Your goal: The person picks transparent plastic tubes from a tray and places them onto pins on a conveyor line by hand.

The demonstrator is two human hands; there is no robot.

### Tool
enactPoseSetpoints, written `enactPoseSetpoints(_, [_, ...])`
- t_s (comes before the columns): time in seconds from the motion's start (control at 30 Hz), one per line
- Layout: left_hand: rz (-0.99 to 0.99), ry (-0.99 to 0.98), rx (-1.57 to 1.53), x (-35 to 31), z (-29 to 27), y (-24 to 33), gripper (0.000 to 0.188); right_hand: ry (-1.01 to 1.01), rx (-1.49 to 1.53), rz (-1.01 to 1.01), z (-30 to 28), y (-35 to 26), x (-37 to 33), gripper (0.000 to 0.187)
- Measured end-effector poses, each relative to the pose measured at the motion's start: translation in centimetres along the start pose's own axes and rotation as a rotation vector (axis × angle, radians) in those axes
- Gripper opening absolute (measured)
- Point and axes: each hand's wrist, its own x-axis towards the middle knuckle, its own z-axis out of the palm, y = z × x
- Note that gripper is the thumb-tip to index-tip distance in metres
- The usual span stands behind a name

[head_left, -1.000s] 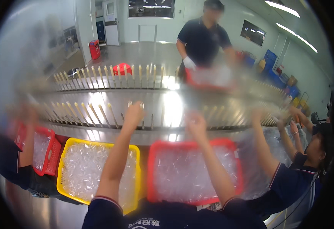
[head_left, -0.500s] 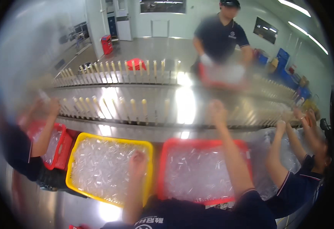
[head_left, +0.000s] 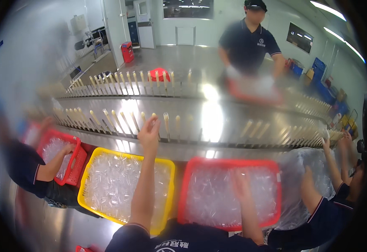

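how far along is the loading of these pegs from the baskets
Done: little shows as loaded; the pegs on the steel line look mostly bare. In hand: the left hand is up at a peg, and the right hand is down in the red basket of clear pieces. Left: both that and the yellow basket look full.

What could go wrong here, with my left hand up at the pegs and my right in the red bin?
The left hand reaches among the upright pegs close together, so it may snag on a neighbouring one. The right hand digs in the red basket of clear pieces, blurred; pieces might spill over the rim. A neighbour's arm works close by, so elbows could collide.
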Motion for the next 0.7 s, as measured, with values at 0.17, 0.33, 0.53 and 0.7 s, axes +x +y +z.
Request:
enactPoseSetpoints(0.17, [0.23,-0.29,0.45,2.0,7.5,-1.7,0.026,-0.113,-0.323,-0.096,5.1,-0.6,1.1,0.019])
enactPoseSetpoints(0.33, [0.208,-0.44,0.601,0.7,8.5,-5.3,0.025,-0.112,-0.388,-0.166,13.6,1.0,1.7,0.018])
enactPoseSetpoints(0.53, [0.354,-0.45,0.603,-1.8,6.0,-3.0,0.044,-0.074,-1.065,-0.844,19.0,4.1,10.0,0.02])
enactPoseSetpoints(0.7, [-0.128,-0.859,0.382,-10.4,-1.7,-4.2,0.04,-0.079,-1.173,-0.974,16.1,6.6,14.1,0.021])
